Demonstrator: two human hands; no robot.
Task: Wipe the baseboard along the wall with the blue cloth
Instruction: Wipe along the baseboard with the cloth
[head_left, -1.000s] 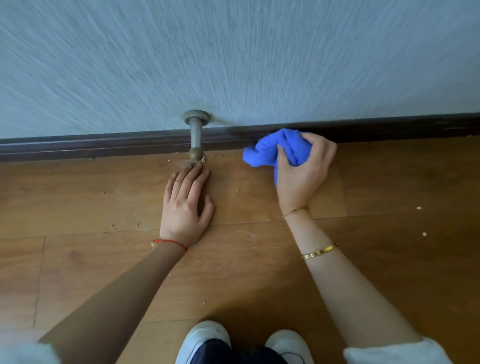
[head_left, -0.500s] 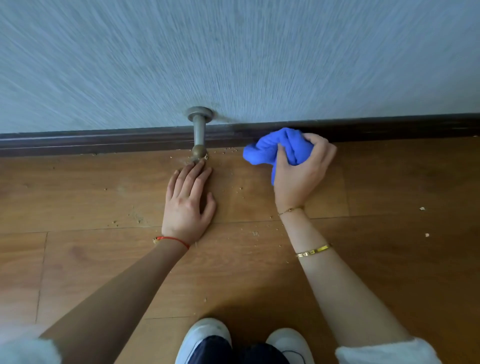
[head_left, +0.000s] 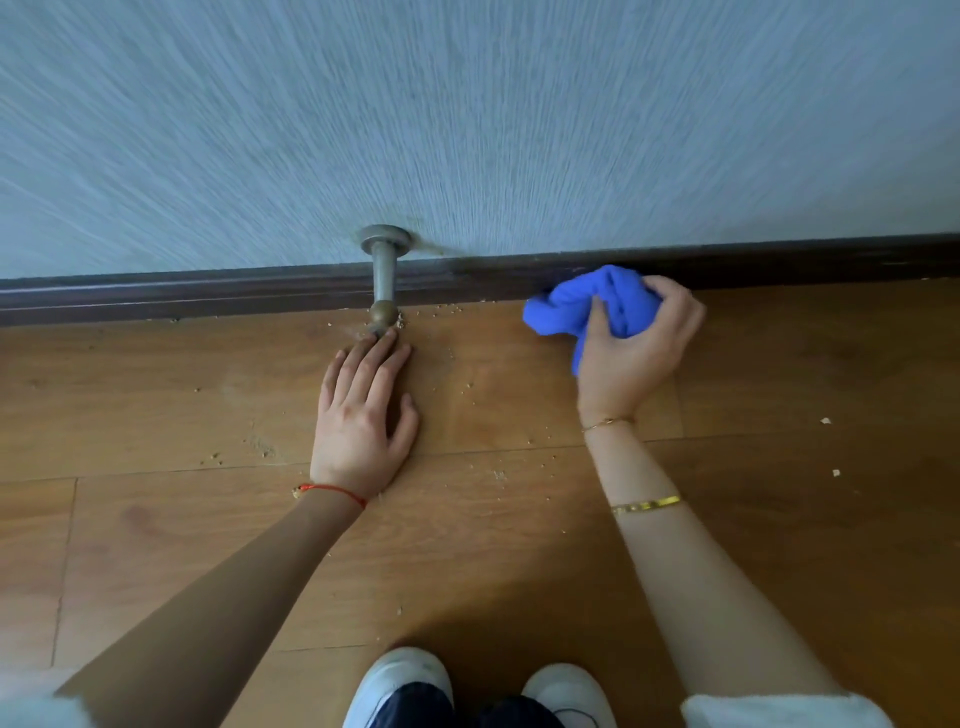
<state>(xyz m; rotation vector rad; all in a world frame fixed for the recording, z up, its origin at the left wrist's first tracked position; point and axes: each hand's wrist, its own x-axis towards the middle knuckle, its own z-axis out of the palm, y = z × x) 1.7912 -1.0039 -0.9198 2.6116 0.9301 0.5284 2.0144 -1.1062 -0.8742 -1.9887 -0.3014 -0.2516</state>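
Note:
A dark brown baseboard (head_left: 208, 296) runs along the foot of the pale blue wall. My right hand (head_left: 631, 353) grips a bunched blue cloth (head_left: 582, 304), and the cloth's top touches the baseboard right of centre. My left hand (head_left: 363, 415) rests flat on the wooden floor, fingers straight, fingertips just below the knob of a door stop.
A metal door stop (head_left: 384, 275) sticks out from the wall across the baseboard. Crumbs and dust (head_left: 262, 449) are scattered on the wooden floor (head_left: 156, 519), thickest near the stop. My white shoes (head_left: 400, 686) are at the bottom edge.
My right hand has slid the blue cloth to the right along the baseboard. My left hand has stayed planted on the floor.

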